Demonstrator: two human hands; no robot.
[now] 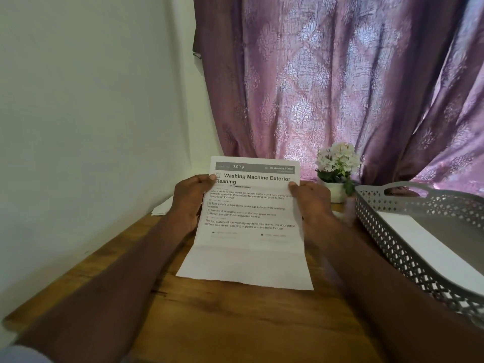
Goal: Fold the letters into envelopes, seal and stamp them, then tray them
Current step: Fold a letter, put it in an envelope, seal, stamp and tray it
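- White printed letter sheet [251, 221], headed "Washing Machine Exterior Cleaning", sits at the centre of the brown wooden table [222, 323]. Its near edge rests on the tabletop and its far part is lifted towards the camera.
- A faint crease runs across the sheet below the printed text; the lower panel is blank.
- Left hand [190, 203] grips the sheet's left edge near the top corner. The thumb lies on the printed face by the title, the fingers curl behind the paper, and the sheet is pinched between them.
- Right hand [311, 203] grips the right edge at about the same height. The thumb tip presses on the front, and the fingers are behind the sheet, mostly hidden; I cannot tell how far they spread.
- Both forearms come in from the bottom of the view, one either side of the sheet.
- Grey perforated plastic tray with a handle cut-out [392, 247] stands to the right of the sheet, near but apart. A white flat envelope or paper [432, 247] lies inside it; cannot tell which.
- More white paper [163, 208] lies at the table's far left, partly hidden behind the left hand.
- Small white pot of white flowers [336, 169] stands behind the right hand, against the purple patterned curtain [340, 74].
- Plain pale wall [91, 113] on the left.
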